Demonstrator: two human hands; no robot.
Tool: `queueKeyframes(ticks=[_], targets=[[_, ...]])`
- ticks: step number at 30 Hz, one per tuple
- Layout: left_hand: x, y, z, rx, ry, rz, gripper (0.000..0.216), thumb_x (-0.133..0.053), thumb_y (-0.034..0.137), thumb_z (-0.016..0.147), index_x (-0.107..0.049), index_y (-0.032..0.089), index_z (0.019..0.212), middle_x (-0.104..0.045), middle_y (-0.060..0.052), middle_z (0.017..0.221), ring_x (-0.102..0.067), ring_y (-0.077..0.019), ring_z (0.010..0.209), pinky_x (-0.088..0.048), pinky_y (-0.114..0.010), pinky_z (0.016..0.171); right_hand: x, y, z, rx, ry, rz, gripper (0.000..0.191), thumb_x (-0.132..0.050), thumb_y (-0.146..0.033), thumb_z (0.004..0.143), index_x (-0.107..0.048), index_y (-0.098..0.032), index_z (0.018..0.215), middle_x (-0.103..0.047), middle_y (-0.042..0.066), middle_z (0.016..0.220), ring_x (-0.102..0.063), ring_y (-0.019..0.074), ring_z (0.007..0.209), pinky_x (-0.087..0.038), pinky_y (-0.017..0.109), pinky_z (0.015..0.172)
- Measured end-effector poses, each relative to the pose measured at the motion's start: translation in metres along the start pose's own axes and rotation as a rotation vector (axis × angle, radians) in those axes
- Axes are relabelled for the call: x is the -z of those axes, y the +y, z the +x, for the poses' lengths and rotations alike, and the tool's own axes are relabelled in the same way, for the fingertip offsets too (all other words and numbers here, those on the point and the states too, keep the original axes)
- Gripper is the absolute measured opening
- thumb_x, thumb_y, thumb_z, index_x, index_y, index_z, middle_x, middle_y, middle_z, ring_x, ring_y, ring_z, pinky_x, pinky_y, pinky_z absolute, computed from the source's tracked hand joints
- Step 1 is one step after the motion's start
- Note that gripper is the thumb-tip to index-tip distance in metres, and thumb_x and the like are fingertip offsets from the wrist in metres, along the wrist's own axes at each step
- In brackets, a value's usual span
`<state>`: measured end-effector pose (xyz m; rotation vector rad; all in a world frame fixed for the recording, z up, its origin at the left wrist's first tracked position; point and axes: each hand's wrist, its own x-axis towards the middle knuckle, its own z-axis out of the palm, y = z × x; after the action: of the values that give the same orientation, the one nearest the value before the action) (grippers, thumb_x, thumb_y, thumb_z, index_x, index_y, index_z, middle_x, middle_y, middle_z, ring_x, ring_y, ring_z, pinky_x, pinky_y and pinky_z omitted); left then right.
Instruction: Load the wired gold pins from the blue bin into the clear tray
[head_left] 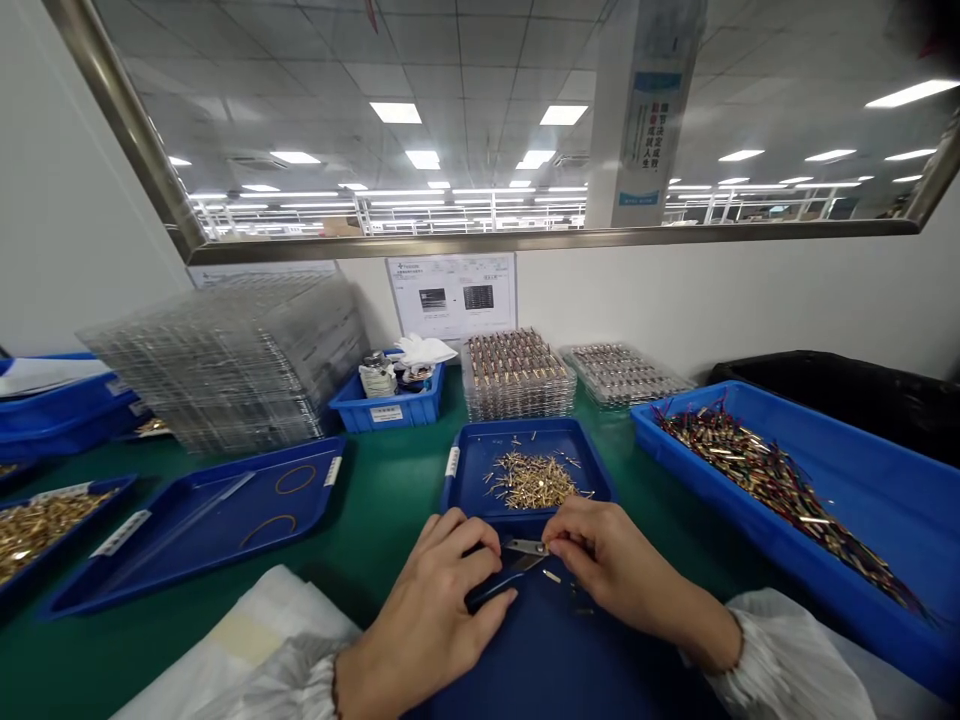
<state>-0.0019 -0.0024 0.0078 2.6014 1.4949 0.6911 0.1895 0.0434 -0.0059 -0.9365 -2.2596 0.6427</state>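
My left hand is wrapped round the dark blue handles of small pliers with slim silver arms. The tips of the pliers point right and meet the fingertips of my right hand. That hand is closed in a pinch; what sits between finger and thumb is too small and covered to make out. Just below the tips, a small gold pin lies on a dark blue surface. Beyond both hands, a blue tray holds a heap of loose gold pins.
At right stands a blue bin of wired metal parts. Clear trays of parts are stacked behind. To the left are a shallow blue tray with rubber bands, a tall stack of clear trays and a small blue basket.
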Motion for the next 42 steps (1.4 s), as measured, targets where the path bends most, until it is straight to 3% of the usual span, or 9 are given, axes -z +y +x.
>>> queueKeyframes(ticks=[6,16,19,23,33,38,42], targets=[[-0.0006,-0.0010,-0.0004,-0.010,-0.014,0.015,0.009,-0.048,0.026,0.072,-0.055,0.020,0.071,-0.052,-0.002,0.083,-0.043,-0.0162,0.077,-0.034,-0.034,0.071,-0.0025,0.0006,0.0001,-0.056,-0.003,0.022,0.017,-0.042,-0.012,0.073,-0.058,-0.017,0.070,-0.053,0.000,0.064,-0.044,0.0071,0.052,-0.031,0.018,0.046],[-0.0006,0.0010,-0.0030,-0.064,0.076,-0.010,0.010,-0.047,0.024,0.073,-0.056,0.019,0.074,-0.053,-0.003,0.083,-0.043,-0.0156,0.076,-0.034,-0.033,0.070,-0.0008,-0.0046,0.0013,-0.035,0.129,0.074,0.014,-0.044,-0.008,0.067,-0.053,-0.015,0.059,-0.051,-0.001,0.059,-0.045,0.0078,0.054,-0.034,0.019,0.050],[-0.0005,0.0032,-0.0033,-0.046,0.147,-0.052,0.010,-0.048,0.023,0.073,-0.057,0.019,0.074,-0.053,-0.003,0.083,-0.045,-0.0151,0.076,-0.036,-0.032,0.070,-0.0013,-0.0024,0.0037,-0.051,0.179,0.186,0.012,-0.044,-0.010,0.068,-0.051,-0.015,0.060,-0.050,-0.001,0.060,-0.045,0.0080,0.055,-0.035,0.019,0.051],[-0.0002,0.0042,-0.0024,0.009,0.162,-0.101,0.009,-0.050,0.024,0.071,-0.057,0.018,0.070,-0.053,-0.003,0.083,-0.047,-0.0143,0.076,-0.038,-0.031,0.070,-0.0029,0.0011,0.0048,-0.137,0.125,0.330,0.011,-0.042,-0.011,0.069,-0.049,-0.015,0.062,-0.049,-0.002,0.058,-0.042,0.0064,0.050,-0.034,0.017,0.046],[0.0036,0.0063,-0.0032,-0.155,0.016,0.035,0.011,-0.046,0.022,0.073,-0.056,0.018,0.069,-0.053,-0.003,0.086,-0.044,-0.0161,0.077,-0.035,-0.035,0.074,-0.0002,-0.0042,-0.0044,0.097,0.012,-0.258,0.010,-0.046,-0.009,0.064,-0.052,-0.017,0.064,-0.050,-0.002,0.064,-0.044,0.0089,0.060,-0.033,0.023,0.063],[0.0044,0.0087,-0.0031,-0.222,0.030,0.104,0.012,-0.046,0.018,0.073,-0.057,0.018,0.068,-0.053,-0.004,0.084,-0.043,-0.0170,0.079,-0.035,-0.037,0.074,-0.0034,-0.0015,-0.0040,0.130,0.012,-0.343,0.008,-0.046,-0.010,0.064,-0.050,-0.016,0.061,-0.049,-0.002,0.063,-0.042,0.0087,0.058,-0.030,0.024,0.062],[0.0033,0.0075,-0.0030,-0.179,0.062,0.093,0.012,-0.046,0.020,0.073,-0.056,0.017,0.068,-0.053,-0.003,0.084,-0.044,-0.0167,0.078,-0.035,-0.035,0.071,-0.0006,-0.0030,-0.0038,0.122,0.004,-0.305,0.006,-0.047,-0.012,0.068,-0.051,-0.017,0.066,-0.050,-0.001,0.064,-0.044,0.0091,0.059,-0.032,0.023,0.061]])
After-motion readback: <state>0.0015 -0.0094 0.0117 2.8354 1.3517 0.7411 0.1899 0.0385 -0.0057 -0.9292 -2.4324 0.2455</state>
